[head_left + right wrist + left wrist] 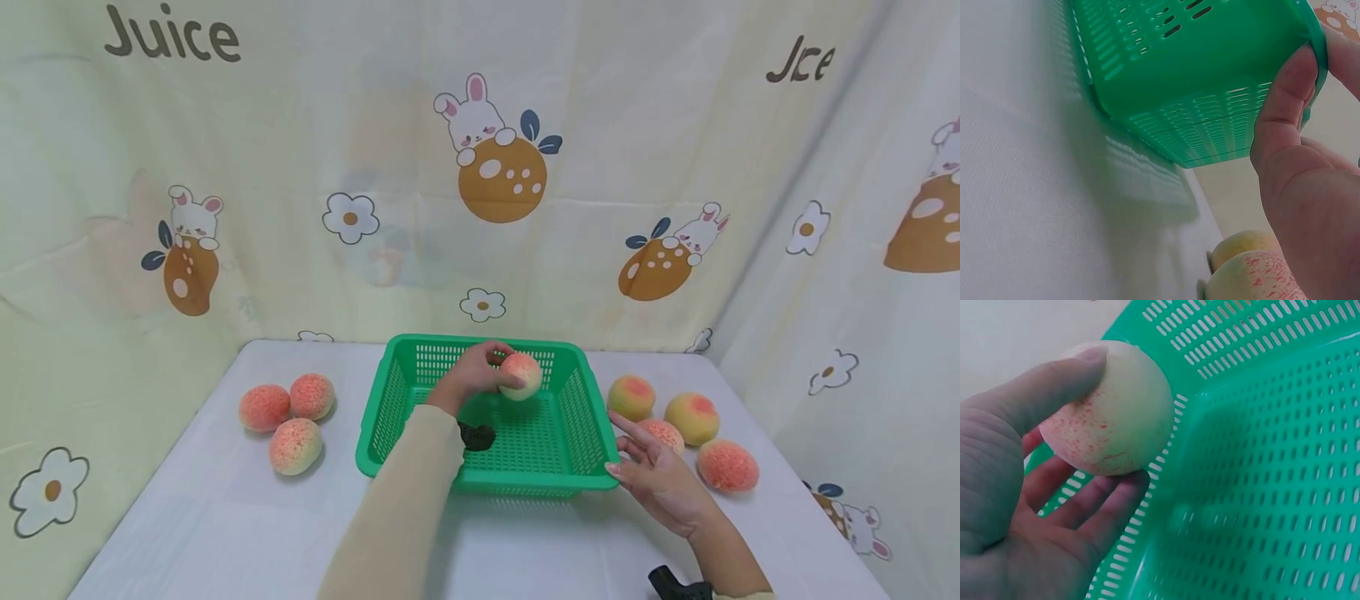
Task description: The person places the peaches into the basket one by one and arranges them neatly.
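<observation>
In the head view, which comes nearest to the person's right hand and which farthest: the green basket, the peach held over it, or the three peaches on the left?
From the right hand:
1. Green basket, touching its near right corner.
2. Held peach, over the basket's far side, in the left hand.
3. Three peaches, far left on the table.

Green slotted basket (390, 400); pale red-speckled peach (521, 375); bunny-print cream backdrop (300, 167)

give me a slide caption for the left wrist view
Left hand holds a peach inside the green basket.

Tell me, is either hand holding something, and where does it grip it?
The left hand holds a peach over the green basket, thumb on top and fingers beneath. The right hand touches the basket's near right corner.
</observation>
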A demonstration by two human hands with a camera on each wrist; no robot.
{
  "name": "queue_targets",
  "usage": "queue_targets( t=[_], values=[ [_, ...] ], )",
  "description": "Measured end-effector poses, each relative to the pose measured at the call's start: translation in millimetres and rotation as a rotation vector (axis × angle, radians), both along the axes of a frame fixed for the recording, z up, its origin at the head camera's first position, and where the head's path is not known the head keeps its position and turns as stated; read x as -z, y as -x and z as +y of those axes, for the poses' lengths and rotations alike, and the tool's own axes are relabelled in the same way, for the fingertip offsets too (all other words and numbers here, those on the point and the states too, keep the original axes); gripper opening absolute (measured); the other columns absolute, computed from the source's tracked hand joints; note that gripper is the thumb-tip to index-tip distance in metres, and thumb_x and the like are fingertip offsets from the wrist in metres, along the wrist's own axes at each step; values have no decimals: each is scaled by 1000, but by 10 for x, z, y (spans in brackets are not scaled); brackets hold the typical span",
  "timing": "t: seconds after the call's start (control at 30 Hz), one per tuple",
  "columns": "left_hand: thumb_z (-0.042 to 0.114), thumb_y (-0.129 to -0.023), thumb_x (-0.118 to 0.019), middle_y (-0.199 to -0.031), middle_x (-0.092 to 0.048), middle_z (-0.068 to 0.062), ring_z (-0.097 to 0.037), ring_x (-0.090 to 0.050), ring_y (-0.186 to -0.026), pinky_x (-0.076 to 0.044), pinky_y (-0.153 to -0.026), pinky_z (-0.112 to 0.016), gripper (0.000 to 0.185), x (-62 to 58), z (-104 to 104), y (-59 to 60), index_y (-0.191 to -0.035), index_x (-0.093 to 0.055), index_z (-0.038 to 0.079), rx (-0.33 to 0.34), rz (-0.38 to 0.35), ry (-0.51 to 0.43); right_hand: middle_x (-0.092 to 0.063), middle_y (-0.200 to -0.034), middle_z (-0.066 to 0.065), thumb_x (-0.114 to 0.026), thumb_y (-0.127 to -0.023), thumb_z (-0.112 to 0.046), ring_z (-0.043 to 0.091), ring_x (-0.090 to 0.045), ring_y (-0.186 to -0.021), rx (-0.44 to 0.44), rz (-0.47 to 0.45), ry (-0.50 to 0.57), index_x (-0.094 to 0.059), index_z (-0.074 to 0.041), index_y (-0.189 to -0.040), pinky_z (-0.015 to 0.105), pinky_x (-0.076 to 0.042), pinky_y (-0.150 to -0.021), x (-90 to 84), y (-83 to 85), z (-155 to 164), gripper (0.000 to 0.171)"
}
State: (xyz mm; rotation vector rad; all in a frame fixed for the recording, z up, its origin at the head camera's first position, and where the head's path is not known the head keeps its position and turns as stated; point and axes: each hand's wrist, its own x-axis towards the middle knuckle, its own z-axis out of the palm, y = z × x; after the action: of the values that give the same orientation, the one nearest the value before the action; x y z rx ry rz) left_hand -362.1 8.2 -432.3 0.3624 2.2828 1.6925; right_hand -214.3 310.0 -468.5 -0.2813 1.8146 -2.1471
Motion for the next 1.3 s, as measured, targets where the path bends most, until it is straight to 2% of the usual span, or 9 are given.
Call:
queue_targets(
  t=[0.27,0.53,0.87,1.1,1.3],
  values=[
    [16,-84,-85,-133,-64,-17,-30,-64,-111,-59,-92,-51,58,9,142,-38,-136,-60,10,-16,-3,70,-57,-115,-3,-59,-97,7,7,-65,-104,0,-11,3,-15,-12,-165,24,-59,-92,8,12,9,83],
    [14,-79,-89,-122,-66,-14,-24,-62,-97,-62,-79,-42,56,87,316,10,-129,-65,10,-45,-22,98,-58,-115,-3,-59,-97,8,7,-66,-104,-10,5,-11,-16,-12,-164,24,-59,-92,34,43,17,82],
    [15,-78,-91,-122,-65,-11,-23,-62,-98,-61,-72,-32,59,145,456,60,-130,-64,12,-42,-58,167,-58,-115,-3,-60,-97,8,8,-66,-104,1,2,-22,-16,-12,-164,25,-59,-94,30,41,20,83],
    [8,-78,-89,-121,-63,-13,-25,-62,-98,-64,-74,-39,59,149,514,32,-131,-63,11,-36,-97,137,-58,-113,-3,-60,-97,7,7,-66,-102,14,-15,-30,-16,-11,-164,25,-59,-93,12,32,10,83],
    [7,-81,-87,-121,-63,-16,-26,-65,-95,-64,-76,-40,59,118,536,5,-134,-61,10,-30,-82,158,-57,-114,-2,-61,-97,5,7,-68,-103,29,-19,-44,-16,-11,-164,25,-59,-93,-18,9,-8,83]
  ],
)
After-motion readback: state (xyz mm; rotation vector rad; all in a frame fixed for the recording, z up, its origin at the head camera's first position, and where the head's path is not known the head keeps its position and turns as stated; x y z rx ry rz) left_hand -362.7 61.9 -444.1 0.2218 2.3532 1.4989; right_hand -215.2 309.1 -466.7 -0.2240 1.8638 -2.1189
